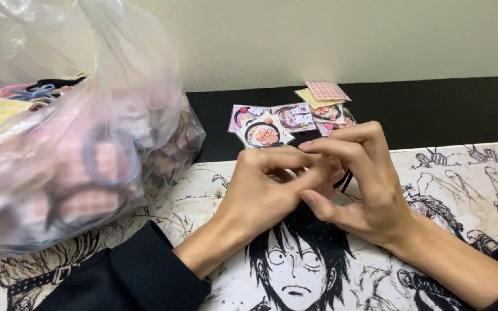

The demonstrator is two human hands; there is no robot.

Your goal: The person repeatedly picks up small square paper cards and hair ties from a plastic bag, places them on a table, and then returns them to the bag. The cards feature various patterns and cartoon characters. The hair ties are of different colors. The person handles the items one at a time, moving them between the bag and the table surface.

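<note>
The bag (64,132) bulges beside my left hand (260,190), so a nudge could spill it. My right hand (364,184) meets the left, both pinching a black band (344,181); loosen either, and it snaps toward the cards (289,118).

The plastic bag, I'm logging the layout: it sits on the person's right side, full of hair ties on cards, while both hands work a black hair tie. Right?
Not quite. The head view shows the plastic bag on the person's left side. The rest stands: it holds carded hair ties, and the left hand and right hand work a black hair tie.
</note>
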